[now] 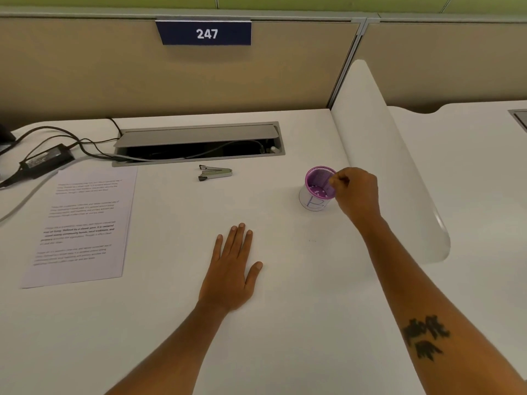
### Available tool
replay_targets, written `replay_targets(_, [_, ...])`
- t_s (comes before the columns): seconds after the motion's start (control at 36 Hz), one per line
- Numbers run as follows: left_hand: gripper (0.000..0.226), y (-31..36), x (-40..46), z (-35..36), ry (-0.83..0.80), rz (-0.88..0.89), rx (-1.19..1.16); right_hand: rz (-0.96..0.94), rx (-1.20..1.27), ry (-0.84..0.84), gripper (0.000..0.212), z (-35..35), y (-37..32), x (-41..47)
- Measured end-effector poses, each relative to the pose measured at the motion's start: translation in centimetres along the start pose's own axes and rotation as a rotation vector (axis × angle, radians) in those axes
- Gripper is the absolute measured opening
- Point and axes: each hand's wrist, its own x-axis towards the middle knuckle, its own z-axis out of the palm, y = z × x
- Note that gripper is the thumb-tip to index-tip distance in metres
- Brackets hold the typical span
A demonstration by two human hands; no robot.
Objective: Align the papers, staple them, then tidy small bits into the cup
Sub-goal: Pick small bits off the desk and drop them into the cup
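The papers (82, 223), printed with text, lie as a stack at the left of the white desk (171, 323). A small metal stapler (215, 173) rests at mid-back, apart from both hands. A purple mesh cup (318, 185) with a white label marked "B" stands at the right; small pale bits show on its bottom. My right hand (356, 192) hovers at the cup's right rim, fingertips pinched together over the opening; what they pinch is too small to tell. My left hand (233, 269) lies flat on the desk, palm down, fingers apart, holding nothing.
An open cable hatch (199, 143) sits at the back of the desk. A black power adapter (45, 161) and cables lie at the back left. A white divider panel (393, 172) rises just right of the cup. A partition with a "247" sign (206, 33) stands behind.
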Motion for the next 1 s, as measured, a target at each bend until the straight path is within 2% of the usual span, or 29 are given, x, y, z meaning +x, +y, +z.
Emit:
replay_targets(0.17, [0.074,0.0,0.0,0.0,-0.004,0.004,0.004,-0.069,-0.041,0.019,0.014,-0.4,-0.1,0.1])
replay_targets(0.39, [0.074,0.0,0.1,0.1,-0.01,-0.001,0.006,-0.093,0.026,0.102,0.013,-0.4,0.4,-0.7])
replay_targets(0.58, [0.075,0.0,0.1,0.1,-0.001,-0.002,0.006,-0.04,0.148,0.226,0.006,1.3,2.1,-6.8])
replay_targets(0.81, [0.075,0.0,0.0,0.1,0.009,-0.001,0.002,0.178,0.101,0.012,0.027,6.0,4.4,-14.5])
replay_targets(1.0, [0.075,-0.1,0.1,0.2,-0.004,-0.002,0.013,0.124,-0.09,-0.022,0.031,7.9,3.9,-15.9])
